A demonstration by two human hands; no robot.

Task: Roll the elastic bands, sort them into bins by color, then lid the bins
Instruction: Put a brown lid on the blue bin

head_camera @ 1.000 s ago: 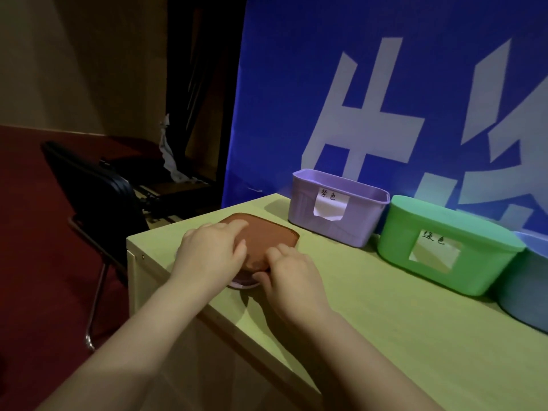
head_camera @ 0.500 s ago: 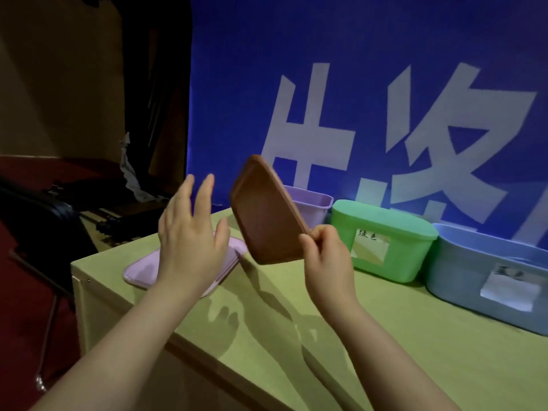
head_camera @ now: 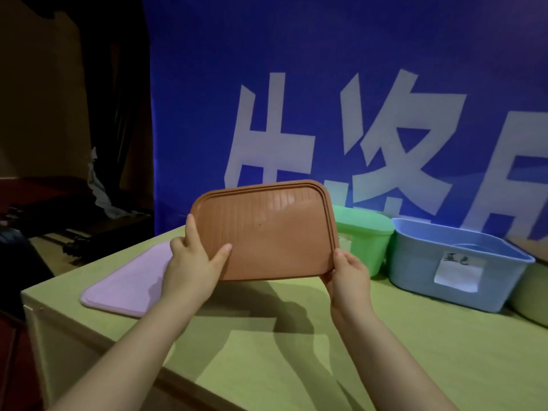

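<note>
An orange-brown lid (head_camera: 272,229) is held upright above the table, its flat face toward me. My left hand (head_camera: 194,259) grips its left edge, thumb on the face. My right hand (head_camera: 348,269) pinches its lower right corner. A purple lid (head_camera: 130,277) lies flat on the table at the left. Behind the held lid stands a green bin (head_camera: 369,241) with its lid on. To the right sits an open blue bin (head_camera: 453,268) with a paper label. The purple bin is hidden behind the held lid.
The light green table (head_camera: 296,351) ends at a near edge and a left corner. A blue banner (head_camera: 326,99) with white characters hangs right behind the bins. Part of another greenish bin (head_camera: 533,292) shows at the far right. A dark chair stands on the floor at the left.
The orange-brown lid came up off the purple lid in my right hand, and it has turned to face me. My left hand, open in the air before, now grips its left edge.
</note>
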